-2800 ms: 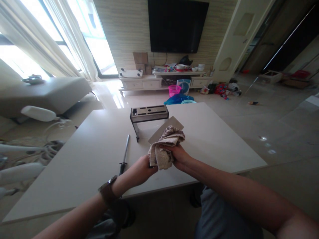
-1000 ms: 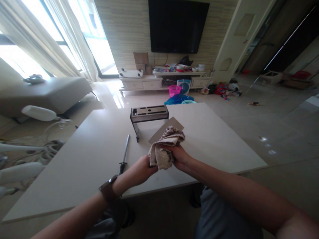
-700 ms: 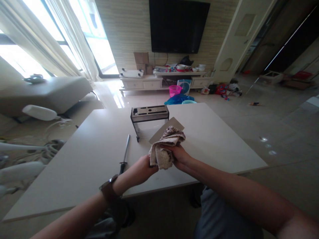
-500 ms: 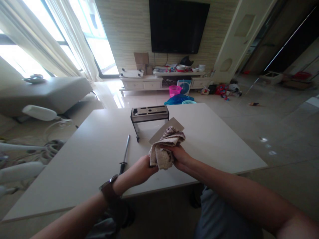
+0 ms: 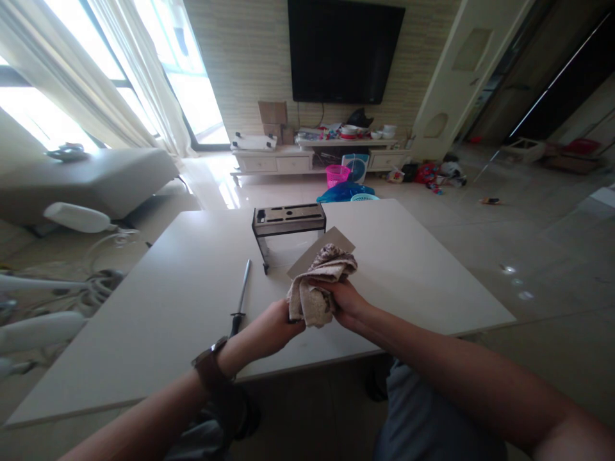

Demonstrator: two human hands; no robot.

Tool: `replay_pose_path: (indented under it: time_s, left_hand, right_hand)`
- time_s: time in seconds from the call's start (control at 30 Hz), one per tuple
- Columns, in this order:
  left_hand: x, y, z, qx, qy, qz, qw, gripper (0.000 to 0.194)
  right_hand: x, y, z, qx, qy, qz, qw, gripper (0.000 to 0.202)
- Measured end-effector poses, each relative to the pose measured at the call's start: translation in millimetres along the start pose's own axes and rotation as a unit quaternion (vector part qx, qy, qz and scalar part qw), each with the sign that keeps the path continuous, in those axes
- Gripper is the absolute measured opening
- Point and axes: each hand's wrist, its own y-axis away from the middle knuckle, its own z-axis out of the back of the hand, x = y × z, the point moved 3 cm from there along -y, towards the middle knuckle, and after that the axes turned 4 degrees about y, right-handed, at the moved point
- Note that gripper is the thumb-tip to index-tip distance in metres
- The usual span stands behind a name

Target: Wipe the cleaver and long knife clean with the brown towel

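Right hand (image 5: 344, 298), cloth (image 5: 314, 298), blade (image 5: 314, 253) (lengthwise away rightward)

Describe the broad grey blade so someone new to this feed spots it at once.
Start at the white table and find the crumpled cloth in the right hand. The broad grey blade shows just beyond the cloth's far side, slanting across the view. It is a flat, straight-edged sheet, unlike the boxy slotted stand beyond it and the thin metal rod to its left.

on the table (image 5: 413, 269), the honing rod (image 5: 244, 282) lies left of the cloth (image 5: 312, 298) (with the stand (image 5: 289, 221) behind that cloth).
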Motion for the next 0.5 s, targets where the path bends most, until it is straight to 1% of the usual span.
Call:
replay_pose_path:
  time_s: [0.1, 0.23, 0.33, 0.4, 0.5]
  left_hand:
    - [-0.2, 0.9, -0.1, 0.001, -0.003, 0.004, 1.000, 0.019]
    - [-0.9, 1.4, -1.1, 0.002, 0.005, 0.019, 1.000, 0.021]
    - [-2.5, 0.7, -1.2, 0.000, -0.004, 0.028, 1.000, 0.021]
    - [-2.6, 0.2, -0.6, -0.007, -0.019, 0.052, 0.998, 0.019]
    - [-2.1, 0.3, 0.0, -0.005, -0.015, 0.097, 0.995, 0.023]
  right_hand:
    - [-1.1, -0.2, 0.3, 0.001, 0.007, 0.007, 1.000, 0.041]
    - [-3.6, -1.2, 3.4, -0.034, 0.012, 0.048, 0.998, 0.042]
    - [-3.8, -5.6, 6.1, -0.042, 0.013, 0.060, 0.997, 0.043]
    - [-0.1, -11.5, 9.3, -0.046, 0.004, 0.061, 0.997, 0.044]
    - [12.8, -24.1, 17.3, -0.062, -0.025, 0.064, 0.996, 0.048]
